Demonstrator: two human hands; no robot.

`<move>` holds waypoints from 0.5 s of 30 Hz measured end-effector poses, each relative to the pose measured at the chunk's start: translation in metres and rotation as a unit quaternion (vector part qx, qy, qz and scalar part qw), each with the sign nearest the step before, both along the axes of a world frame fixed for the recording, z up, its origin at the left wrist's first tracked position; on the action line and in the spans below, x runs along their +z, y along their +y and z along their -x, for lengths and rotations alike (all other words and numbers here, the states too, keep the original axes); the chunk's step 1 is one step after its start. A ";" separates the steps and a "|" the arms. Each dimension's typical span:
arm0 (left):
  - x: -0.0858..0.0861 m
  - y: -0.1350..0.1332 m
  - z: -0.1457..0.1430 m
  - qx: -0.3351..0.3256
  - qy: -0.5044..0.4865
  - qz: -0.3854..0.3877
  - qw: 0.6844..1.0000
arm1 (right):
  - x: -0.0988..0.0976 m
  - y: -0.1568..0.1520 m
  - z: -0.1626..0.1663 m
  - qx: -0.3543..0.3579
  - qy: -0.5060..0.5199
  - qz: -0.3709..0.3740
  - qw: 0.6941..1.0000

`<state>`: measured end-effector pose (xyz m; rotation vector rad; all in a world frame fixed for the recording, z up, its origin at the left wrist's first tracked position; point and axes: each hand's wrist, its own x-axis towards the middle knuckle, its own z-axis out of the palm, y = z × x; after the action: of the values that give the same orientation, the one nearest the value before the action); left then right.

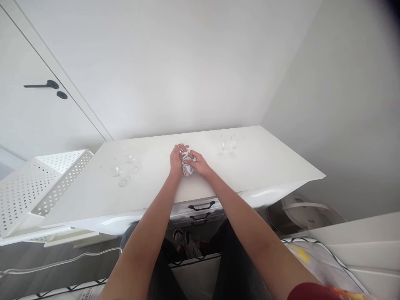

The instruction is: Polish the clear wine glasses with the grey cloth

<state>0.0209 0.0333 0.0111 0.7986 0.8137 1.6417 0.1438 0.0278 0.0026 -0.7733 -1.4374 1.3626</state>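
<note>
Both my hands meet over the middle of a white dresser top [265, 166]. My left hand [176, 159] is wrapped round a clear glass [180, 147], whose rim shows above my fingers. My right hand [196, 163] is closed on a crumpled white cloth [187, 168] and presses it against the glass. Several clear stemmed glasses [123, 166] stand to the left on the dresser top. A few more clear glasses [227, 146] stand to the right.
A white perforated rack [46, 183] stands at the left beside the dresser. The dresser drawers have black handles [201, 206]. A white door with a black lever handle [42, 85] is at far left. A white fan [301, 210] sits low on the right.
</note>
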 end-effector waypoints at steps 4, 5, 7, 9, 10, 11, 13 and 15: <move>0.000 0.000 0.001 -0.044 -0.040 0.001 0.998 | 0.007 -0.001 -0.006 0.100 0.088 0.084 0.987; 0.000 0.000 0.001 -0.047 -0.042 -0.004 0.998 | 0.008 -0.001 -0.007 0.101 0.095 0.087 0.987; -0.001 0.002 0.001 -0.045 -0.043 0.002 0.998 | 0.008 -0.001 -0.006 0.094 0.095 0.084 0.987; -0.003 0.003 0.001 -0.038 -0.040 0.013 0.998 | 0.006 0.000 -0.005 0.086 0.090 0.073 0.989; -0.003 0.004 0.001 -0.036 -0.037 0.016 0.999 | 0.004 0.000 -0.004 0.082 0.087 0.065 0.991; -0.004 0.004 0.002 -0.034 -0.034 0.018 0.999 | 0.002 0.001 -0.003 0.077 0.083 0.057 0.992; -0.004 0.004 0.002 -0.030 -0.024 0.018 0.999 | -0.001 0.002 -0.001 0.065 0.071 0.040 0.995; -0.004 0.004 0.002 -0.024 -0.015 0.019 0.999 | -0.003 0.004 0.000 0.055 0.057 0.025 0.997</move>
<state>0.0190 0.0371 0.0076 0.7592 0.7962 1.5873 0.1440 0.0314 -0.0001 -0.6462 -1.3769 1.5070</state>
